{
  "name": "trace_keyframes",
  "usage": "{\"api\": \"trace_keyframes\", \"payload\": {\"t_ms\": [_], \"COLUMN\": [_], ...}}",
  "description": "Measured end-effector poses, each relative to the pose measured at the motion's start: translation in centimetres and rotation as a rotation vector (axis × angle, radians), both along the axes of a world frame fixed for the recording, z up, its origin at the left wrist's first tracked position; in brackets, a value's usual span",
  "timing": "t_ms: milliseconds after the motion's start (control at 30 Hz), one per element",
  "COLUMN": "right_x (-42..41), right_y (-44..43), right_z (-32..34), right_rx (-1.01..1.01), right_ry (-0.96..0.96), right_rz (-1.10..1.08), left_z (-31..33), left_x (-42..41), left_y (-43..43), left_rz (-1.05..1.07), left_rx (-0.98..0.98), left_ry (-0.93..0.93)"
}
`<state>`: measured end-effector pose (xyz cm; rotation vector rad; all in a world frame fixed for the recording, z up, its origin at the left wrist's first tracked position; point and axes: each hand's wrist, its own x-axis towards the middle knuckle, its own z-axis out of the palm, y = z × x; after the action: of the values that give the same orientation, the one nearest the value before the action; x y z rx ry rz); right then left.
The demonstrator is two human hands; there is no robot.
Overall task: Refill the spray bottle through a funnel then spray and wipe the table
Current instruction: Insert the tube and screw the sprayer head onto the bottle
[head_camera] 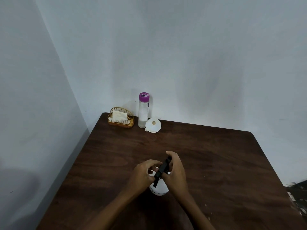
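**Both hands on the spray bottle**

The white spray bottle (159, 189) stands on the table (216, 155) between my hands. My left hand (144, 175) curls round its neck. My right hand (176, 171) grips the black spray head (163, 168). Well apart, by the wall, are the funnel (153, 126), a purple-capped bottle (143, 112) and a napkin holder (121, 118).

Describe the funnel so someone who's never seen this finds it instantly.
Look to the far left corner of the dark wooden table, by the wall. Three things line up there: a gold wire napkin holder, a tall purple-capped bottle, then the funnel, rightmost, the only low white cone.
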<state>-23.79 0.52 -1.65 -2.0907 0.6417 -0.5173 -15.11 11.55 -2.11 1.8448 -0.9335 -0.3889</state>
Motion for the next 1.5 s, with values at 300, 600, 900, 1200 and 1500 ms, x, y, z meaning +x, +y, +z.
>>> {"api": "trace_keyframes", "payload": {"t_ms": [300, 600, 900, 1200, 1500], "right_x": [-1.5, -1.4, -0.7, -2.6, -0.8], "right_y": [-0.5, 0.1, 0.2, -1.3, -0.5], "right_z": [0.0, 0.7, -0.1, 0.3, 0.7], "right_rx": [0.182, 0.204, 0.248, 0.346, 0.21], "right_ry": [-0.033, -0.067, -0.048, -0.073, -0.056], "right_rz": [0.042, -0.067, -0.022, -0.01, -0.021], "left_z": [-0.6, -0.8, -0.6, -1.1, -1.0], "left_x": [0.5, 0.3, 0.3, 0.3, 0.6], "left_y": [-0.1, 0.0, 0.0, -0.2, -0.1], "left_rz": [-0.035, -0.014, -0.026, -0.014, 0.004], "left_rx": [-0.008, 0.023, 0.051, 0.029, 0.087], "left_ry": [0.028, 0.007, -0.028, -0.034, -0.083]}}
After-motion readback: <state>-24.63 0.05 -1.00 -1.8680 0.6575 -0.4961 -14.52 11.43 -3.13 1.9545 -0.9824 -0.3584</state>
